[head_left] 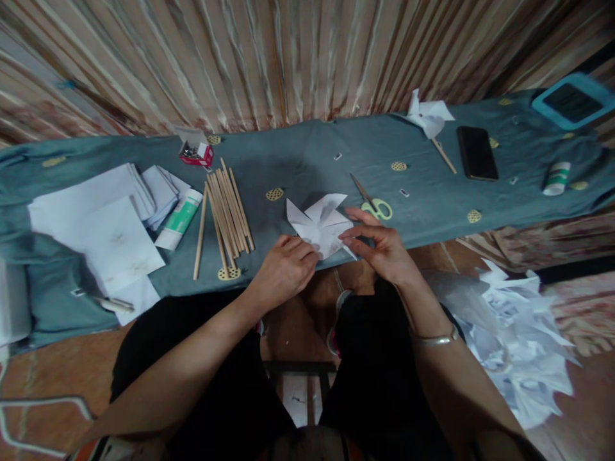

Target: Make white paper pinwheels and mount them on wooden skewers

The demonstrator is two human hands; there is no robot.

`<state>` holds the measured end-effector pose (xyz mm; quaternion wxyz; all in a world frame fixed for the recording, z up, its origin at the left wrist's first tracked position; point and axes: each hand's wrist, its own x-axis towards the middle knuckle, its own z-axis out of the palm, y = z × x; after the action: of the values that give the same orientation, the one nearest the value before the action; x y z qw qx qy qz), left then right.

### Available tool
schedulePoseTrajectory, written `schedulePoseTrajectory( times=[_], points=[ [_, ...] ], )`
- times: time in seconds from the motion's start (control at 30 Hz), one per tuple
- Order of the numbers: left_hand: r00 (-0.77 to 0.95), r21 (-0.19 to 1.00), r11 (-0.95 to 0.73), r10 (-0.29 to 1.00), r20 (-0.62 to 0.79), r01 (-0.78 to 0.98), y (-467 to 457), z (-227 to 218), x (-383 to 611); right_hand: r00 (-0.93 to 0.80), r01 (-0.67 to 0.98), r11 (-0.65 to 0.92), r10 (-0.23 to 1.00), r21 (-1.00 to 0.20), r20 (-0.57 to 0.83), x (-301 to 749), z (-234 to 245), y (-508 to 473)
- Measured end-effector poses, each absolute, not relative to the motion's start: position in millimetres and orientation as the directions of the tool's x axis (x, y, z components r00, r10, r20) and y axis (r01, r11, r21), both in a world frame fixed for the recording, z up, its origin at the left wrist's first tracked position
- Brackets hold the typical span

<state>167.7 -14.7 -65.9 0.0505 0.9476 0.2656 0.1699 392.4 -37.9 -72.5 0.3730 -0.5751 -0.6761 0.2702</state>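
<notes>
Where the cloth ends, left hand and right hand pinch the pinwheel.

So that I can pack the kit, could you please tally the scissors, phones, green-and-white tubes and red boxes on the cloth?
Scissors: 1
Phone: 1
Green-and-white tubes: 2
Red box: 1
Total: 5

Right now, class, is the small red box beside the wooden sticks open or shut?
Open: the red box has its flap raised; small metal pieces show inside.
</notes>
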Motion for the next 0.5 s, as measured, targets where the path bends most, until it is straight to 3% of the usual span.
schedulePoseTrajectory(
  times=[0.27, 0.5],
  points=[
    [0.770, 0.232, -0.838, 0.545, 0.331, 0.494, -19.6, -71.2, 170.4, -0.103, 0.735, 0.284, 0.944, -0.615, 0.313, 372.9, -80.9, -26.7],
    [0.800, 0.298, -0.842, 0.527, 0.285, 0.449, -21.6, -73.4, 174.5, -0.120, 0.777, 0.305, 0.930, -0.550, 0.346, 368.6, -90.2, -17.7]
  ],
)
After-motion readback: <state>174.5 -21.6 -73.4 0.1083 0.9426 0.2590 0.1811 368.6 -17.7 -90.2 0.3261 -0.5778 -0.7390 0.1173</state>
